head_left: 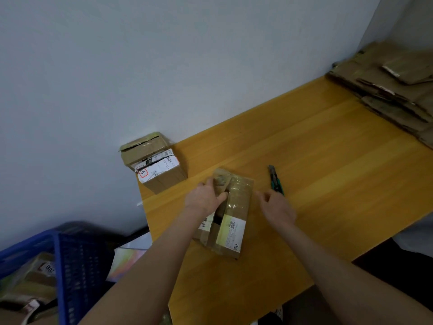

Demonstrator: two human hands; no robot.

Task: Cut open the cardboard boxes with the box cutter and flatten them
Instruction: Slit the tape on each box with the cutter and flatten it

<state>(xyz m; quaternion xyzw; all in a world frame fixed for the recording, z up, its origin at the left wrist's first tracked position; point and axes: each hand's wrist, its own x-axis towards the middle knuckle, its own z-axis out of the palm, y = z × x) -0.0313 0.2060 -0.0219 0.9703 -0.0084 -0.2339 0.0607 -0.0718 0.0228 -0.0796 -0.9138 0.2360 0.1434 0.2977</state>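
Midway, you are opening the slit box (230,216) before you: your left hand (203,198) is gripping its flap, your right hand (277,207) hovering empty, loosely curled. The box cutter (276,180) is lying at 2 o'clock; another box (154,163) is standing unflattened at 10 o'clock; flattened cardboard (393,90) is lying at 1 o'clock.

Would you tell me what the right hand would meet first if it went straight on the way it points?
Probably the right edge of the taped brown cardboard box: the right hand points up-left towards it; the green-handled box cutter lies off that line.
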